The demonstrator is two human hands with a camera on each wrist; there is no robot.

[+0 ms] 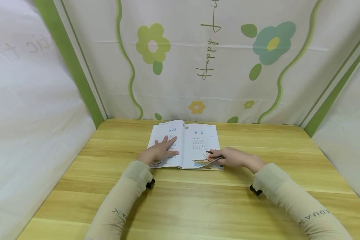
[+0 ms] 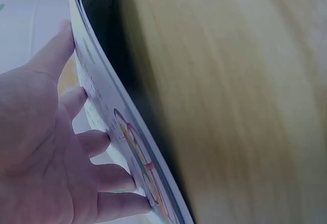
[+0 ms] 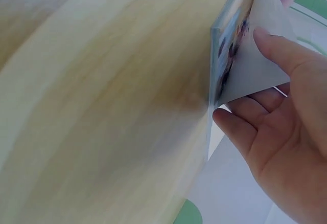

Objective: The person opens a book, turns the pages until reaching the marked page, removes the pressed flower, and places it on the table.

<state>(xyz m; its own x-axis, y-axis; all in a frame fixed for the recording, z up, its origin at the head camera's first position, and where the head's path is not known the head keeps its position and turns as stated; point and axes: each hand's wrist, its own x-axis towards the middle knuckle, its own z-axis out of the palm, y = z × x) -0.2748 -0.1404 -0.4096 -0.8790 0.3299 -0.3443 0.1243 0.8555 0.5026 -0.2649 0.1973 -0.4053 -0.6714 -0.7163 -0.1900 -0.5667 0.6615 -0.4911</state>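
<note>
An open book (image 1: 201,138) with printed text and coloured pictures lies toward the far side of the wooden table. Spread fingers of my left hand (image 1: 160,150) rest on its left page; in the left wrist view the fingertips touch the paper beside a picture. At the lower right corner, my right hand (image 1: 233,157) pinches a page (image 3: 271,73) and bends its corner up. The right wrist view shows the thumb on one face of that page and fingers behind it. Beneath the raised corner, part of a coloured picture (image 3: 232,45) shows.
The wooden table (image 1: 180,206) extends around the book to both sides and toward me. White cloth with flowers and green bands (image 1: 180,83) hangs behind it, with more white cloth at the left and right. A dark device (image 1: 256,190) sits under the right wrist.
</note>
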